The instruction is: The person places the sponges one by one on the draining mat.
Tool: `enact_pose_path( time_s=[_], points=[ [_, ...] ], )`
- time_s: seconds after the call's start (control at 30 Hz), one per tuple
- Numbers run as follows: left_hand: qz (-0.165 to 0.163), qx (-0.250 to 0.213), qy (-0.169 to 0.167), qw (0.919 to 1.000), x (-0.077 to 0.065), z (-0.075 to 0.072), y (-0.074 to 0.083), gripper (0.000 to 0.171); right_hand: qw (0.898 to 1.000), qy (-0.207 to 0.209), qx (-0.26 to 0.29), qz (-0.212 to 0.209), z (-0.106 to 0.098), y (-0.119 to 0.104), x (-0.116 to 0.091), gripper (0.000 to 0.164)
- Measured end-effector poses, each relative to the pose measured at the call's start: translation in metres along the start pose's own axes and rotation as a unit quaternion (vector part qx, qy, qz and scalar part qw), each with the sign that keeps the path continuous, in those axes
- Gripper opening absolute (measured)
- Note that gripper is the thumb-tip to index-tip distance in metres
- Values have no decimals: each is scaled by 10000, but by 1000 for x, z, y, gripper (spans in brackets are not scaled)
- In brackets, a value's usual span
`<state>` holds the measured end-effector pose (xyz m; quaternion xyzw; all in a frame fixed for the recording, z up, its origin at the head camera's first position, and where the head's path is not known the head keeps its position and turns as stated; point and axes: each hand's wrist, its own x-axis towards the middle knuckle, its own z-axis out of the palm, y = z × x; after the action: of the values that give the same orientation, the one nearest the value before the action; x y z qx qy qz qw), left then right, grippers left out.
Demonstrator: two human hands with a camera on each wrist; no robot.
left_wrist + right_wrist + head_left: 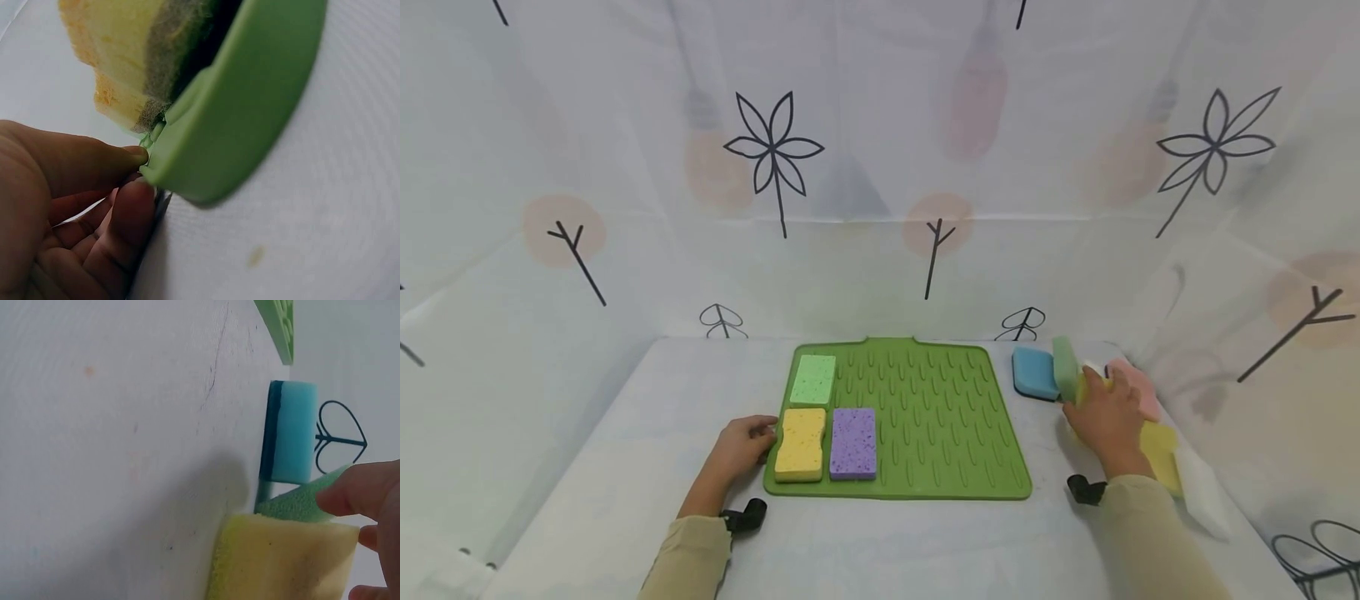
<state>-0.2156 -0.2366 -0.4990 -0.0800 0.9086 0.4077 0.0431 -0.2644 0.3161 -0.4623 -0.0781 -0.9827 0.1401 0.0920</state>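
My left hand (745, 446) pinches the left edge of a green ridged mat (940, 442) between thumb and fingertips, seen close in the left wrist view. On the mat lie a light green sponge (812, 380), a yellow sponge (801, 446) and a purple sponge (853, 444). Beyond the mat's right side, my right hand (1105, 417) reaches into several sponges. One fingertip touches a tilted green sponge (297, 503) in the right wrist view. Other fingertips lie by the top edge of a yellow sponge (284, 556); their undersides are hidden.
A blue sponge (1035, 372) stands left of the right hand. Behind and beside that hand are a pink sponge (1138, 390), another yellow piece (1161, 454) and a white piece (1201, 490). Patterned cloth (865, 275) hangs around the white table (865, 550).
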Motion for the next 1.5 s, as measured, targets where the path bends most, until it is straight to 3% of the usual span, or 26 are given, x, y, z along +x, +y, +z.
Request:
enact_pose_path(
  time_s=[0.57,0.97,1.27,1.5],
  points=[
    [-78,-82,-53,9999,0,-1,1,37,9983,-439,181,332,-7,-1,-3,71],
    [-88,13,-46,9999,1,-1,1,37,9994,-58,328,-133,-10,0,-11,64],
    [-67,-11,-37,10000,-1,-1,1,37,9986,-161,492,62,-16,-11,-17,66],
    [-82,-60,-59,9999,-1,-1,2,38,9988,-182,463,-12,-22,-21,-22,63]
  ],
)
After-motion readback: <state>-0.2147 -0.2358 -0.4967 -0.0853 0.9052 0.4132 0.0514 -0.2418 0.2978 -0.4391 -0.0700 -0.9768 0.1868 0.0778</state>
